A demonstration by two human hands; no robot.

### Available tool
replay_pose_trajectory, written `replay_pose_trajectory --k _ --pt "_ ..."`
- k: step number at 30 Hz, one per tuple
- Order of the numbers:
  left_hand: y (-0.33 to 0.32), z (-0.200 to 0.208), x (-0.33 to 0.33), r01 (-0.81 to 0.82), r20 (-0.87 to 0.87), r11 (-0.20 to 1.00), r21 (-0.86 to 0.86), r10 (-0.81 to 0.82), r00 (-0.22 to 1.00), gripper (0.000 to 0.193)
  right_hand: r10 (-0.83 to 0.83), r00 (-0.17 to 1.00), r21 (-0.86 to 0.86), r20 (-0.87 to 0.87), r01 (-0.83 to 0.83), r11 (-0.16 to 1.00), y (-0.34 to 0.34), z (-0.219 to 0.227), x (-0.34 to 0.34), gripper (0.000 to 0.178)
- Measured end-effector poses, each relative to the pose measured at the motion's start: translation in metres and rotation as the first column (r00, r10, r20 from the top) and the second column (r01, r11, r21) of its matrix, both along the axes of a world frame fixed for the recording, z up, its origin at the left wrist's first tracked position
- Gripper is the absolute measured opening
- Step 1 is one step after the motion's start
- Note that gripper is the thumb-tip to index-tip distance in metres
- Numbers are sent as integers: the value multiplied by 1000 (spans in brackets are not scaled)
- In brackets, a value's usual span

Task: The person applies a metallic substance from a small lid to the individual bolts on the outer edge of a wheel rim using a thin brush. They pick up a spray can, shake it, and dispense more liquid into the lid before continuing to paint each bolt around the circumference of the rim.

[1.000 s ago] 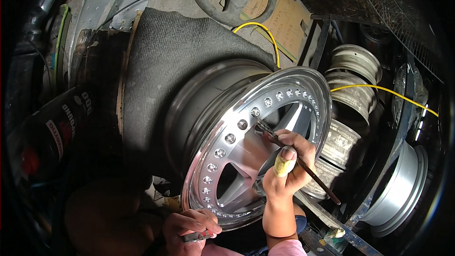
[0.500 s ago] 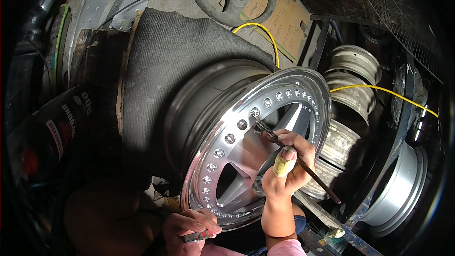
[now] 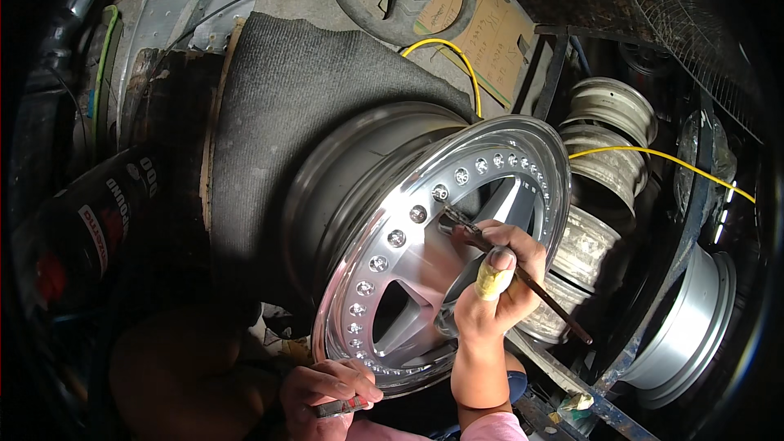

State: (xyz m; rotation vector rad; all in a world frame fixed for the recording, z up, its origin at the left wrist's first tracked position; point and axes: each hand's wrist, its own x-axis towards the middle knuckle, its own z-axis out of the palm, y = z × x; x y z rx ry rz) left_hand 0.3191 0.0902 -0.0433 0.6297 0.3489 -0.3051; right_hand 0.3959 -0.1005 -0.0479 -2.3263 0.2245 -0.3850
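A silver alloy wheel rim (image 3: 425, 253) with a polished lip and a ring of bolts stands tilted in front of me. My right hand (image 3: 500, 282), its thumb wrapped in yellow tape, is closed around a thin brush (image 3: 543, 298) with a dark reddish-brown handle. The dark brush tip is over the wheel face, just beside a bolt at the upper left of the ring. At the wheel's lower edge, my left hand (image 3: 327, 388) is closed on a small flat grey-and-red object (image 3: 341, 407); its kind is not clear.
A grey ribbed mat (image 3: 278, 106) lies under and behind the wheel. Several old rims (image 3: 608, 159) are stacked on a metal rack at right, with a silver rim (image 3: 690, 327) lower down. A yellow hose (image 3: 665, 157) crosses there. A dark container (image 3: 94, 220) stands at left.
My right hand and the brush have shifted slightly right and down, so the tip sits a little farther from the bolt. My left hand and the wheel look unmoved.
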Motion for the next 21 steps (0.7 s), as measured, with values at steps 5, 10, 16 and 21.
replay_pose_trajectory --k 5,10,16,21 --pt "-1 0 1 -28 -21 997 -65 26 999 22 -25 999 14 -32 25 1000 0 2 1 27" --pt "3 -2 -1 5 -31 994 -106 -9 999 24 -44 999 14 -29 44 999 0 3 2 27" --pt "2 -1 -1 -10 -41 991 -132 4 999 23 -54 998 55 -26 55 997 1 3 2 27" --pt "2 -1 -3 -5 -42 993 -114 0 999 23 -81 996 74 -27 83 994 3 4 3 26"
